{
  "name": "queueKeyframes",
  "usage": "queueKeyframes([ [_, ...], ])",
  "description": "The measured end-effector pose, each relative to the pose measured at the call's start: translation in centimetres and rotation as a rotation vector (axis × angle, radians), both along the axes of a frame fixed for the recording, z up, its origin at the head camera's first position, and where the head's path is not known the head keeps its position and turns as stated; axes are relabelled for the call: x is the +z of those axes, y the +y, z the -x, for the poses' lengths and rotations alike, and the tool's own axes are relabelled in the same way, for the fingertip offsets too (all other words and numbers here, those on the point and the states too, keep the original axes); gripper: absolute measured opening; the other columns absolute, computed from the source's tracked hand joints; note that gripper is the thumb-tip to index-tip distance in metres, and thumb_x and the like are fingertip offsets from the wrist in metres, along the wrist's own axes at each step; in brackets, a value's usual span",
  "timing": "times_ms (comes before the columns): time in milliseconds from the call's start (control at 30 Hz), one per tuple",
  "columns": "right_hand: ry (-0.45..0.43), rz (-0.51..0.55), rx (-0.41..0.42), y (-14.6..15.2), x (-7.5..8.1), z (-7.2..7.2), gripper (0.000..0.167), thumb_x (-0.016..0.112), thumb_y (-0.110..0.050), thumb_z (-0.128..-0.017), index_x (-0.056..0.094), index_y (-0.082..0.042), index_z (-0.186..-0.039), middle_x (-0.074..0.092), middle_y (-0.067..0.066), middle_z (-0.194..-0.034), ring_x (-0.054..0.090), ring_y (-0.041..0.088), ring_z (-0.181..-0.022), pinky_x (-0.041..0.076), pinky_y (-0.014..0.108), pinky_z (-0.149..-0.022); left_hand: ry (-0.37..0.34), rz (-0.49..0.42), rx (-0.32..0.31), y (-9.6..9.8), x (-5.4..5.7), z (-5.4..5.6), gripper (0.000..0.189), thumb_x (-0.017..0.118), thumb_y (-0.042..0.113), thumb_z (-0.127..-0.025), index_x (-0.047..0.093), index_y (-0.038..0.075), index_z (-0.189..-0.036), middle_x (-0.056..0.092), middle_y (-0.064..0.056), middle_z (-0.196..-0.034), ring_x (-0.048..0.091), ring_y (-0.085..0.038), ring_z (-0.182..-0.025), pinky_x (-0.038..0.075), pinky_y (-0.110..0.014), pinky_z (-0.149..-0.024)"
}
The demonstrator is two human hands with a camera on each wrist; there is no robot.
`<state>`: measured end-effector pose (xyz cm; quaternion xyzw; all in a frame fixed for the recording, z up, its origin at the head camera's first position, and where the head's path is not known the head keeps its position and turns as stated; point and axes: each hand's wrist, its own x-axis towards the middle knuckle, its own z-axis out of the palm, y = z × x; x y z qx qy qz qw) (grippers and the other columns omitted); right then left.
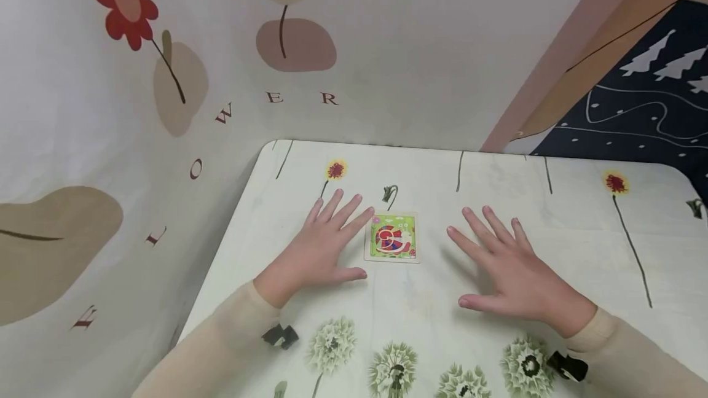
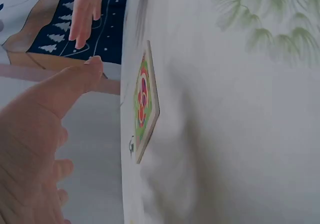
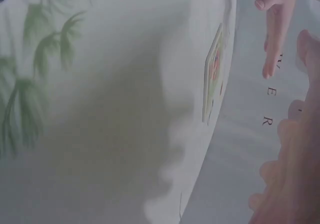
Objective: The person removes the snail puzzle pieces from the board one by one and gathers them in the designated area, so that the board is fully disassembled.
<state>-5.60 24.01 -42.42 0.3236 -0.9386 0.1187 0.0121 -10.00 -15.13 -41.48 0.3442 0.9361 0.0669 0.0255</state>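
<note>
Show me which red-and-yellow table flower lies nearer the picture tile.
The left flower in the head view, beyond and left of the picture tile; the right flower lies much farther off.

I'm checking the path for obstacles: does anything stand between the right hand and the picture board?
Nothing visible does: in the head view, only the white surface shows between the right hand and the picture board. The left hand is on its other side.

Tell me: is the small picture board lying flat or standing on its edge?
Flat: the board lies on the table; the head view shows its picture facing up.
</note>
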Motion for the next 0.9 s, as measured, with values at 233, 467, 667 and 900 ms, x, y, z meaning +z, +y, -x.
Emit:
queueKeyframes([
  [233,0.000,0.050,-0.021,-1.4,-0.6,0.7,0.111,0.078,-0.069,-0.084,0.025,-0.030,-0.172,0.010,0.011,-0.179,0.010,0.045,-0.162,0.015,0.086,-0.110,-0.089,-0.185,0.059,1.0,-1.2,0.4,0.107,0.079,0.065,-0.088,0.029,0.020,-0.171,0.024,-0.009,-0.176,0.007,-0.040,-0.163,0.015,-0.068,-0.124],
  [467,-0.076,0.140,-0.100,-3.5,-2.0,2.1,0.102,0.077,-0.057,-0.091,0.024,-0.026,-0.172,0.021,0.018,-0.176,0.020,0.051,-0.158,0.015,0.085,-0.111,-0.115,-0.215,0.149,1.5,-4.6,1.1,0.101,0.078,0.065,-0.088,0.038,0.018,-0.168,0.030,-0.011,-0.174,0.018,-0.041,-0.161,0.019,-0.064,-0.125],
  [667,-0.175,0.329,-0.081,-5.3,-3.7,3.5,0.093,0.078,-0.044,-0.094,0.030,-0.021,-0.170,0.035,0.019,-0.169,0.026,0.051,-0.156,0.016,0.076,-0.118,-0.141,-0.217,0.183,1.3,-6.8,1.4,0.108,0.078,0.073,-0.082,0.040,0.018,-0.166,0.036,-0.003,-0.172,0.019,-0.033,-0.162,0.016,-0.061,-0.126],
  [900,-0.212,0.488,-0.090,-8.2,-4.9,5.7,0.071,0.073,-0.037,-0.098,0.049,-0.009,-0.158,0.054,0.015,-0.152,0.038,0.043,-0.148,0.021,0.070,-0.118,-0.079,-0.181,0.223,1.3,-7.5,2.0,0.111,0.076,0.080,-0.079,0.042,0.019,-0.166,0.038,0.001,-0.171,0.023,-0.024,-0.161,0.022,-0.056,-0.126],
])
